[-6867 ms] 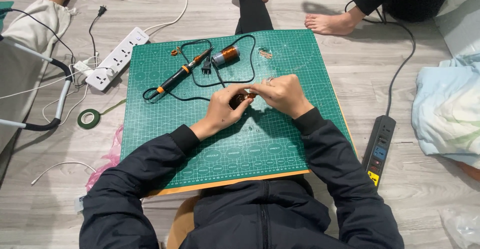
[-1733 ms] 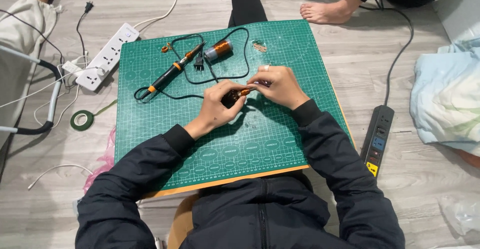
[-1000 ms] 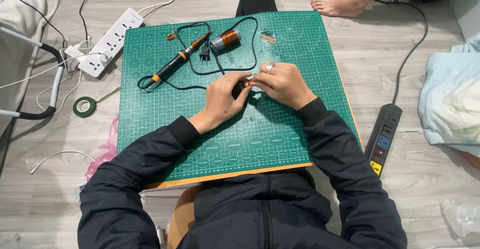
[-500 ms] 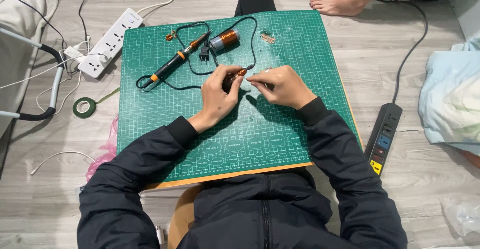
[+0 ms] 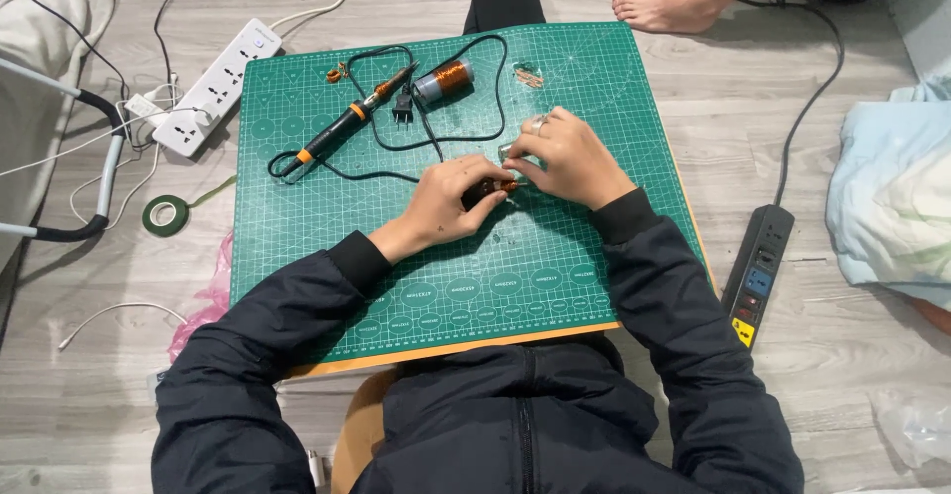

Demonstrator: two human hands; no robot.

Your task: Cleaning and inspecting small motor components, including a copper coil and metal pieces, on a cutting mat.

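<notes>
Mid-mat [image 5: 297, 256], my left hand [image 5: 441, 202] pinched a small dark part [image 5: 487, 192] with copper winding; my right hand [image 5: 570, 162] gripped its wire end. Soldering iron [image 5: 347, 127] and coil [image 5: 444, 80] lay near the far edge. Tugging too hard could snap the thin wire.

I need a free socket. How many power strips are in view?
2: a white power strip on the floor left of the green mat, and a black power strip on the floor to its right.

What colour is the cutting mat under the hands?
Green with a pale grid, seen in the head view: cutting mat.
</notes>
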